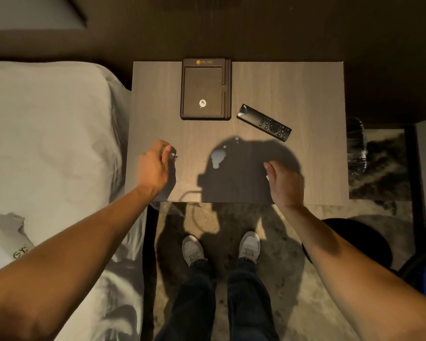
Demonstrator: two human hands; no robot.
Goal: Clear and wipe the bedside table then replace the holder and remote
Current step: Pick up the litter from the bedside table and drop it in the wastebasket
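Nothing cleared yet — holder (205,89) at back edge of bedside table (305,94), remote (263,122) just right of it, spill (218,156) unwiped. Left hand (154,166) pinching smth small, clear — can't ID. Right hand (284,183) loosely open, empty afaict.

bare forearms (89,232), dark trousers (221,296), grey sneakers (250,244)

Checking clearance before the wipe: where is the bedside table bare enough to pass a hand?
Bare: far right corner beyond the remote, and the left strip between the holder and the bed. Crowded: near middle, where the spill lies between the left hand and right hand.
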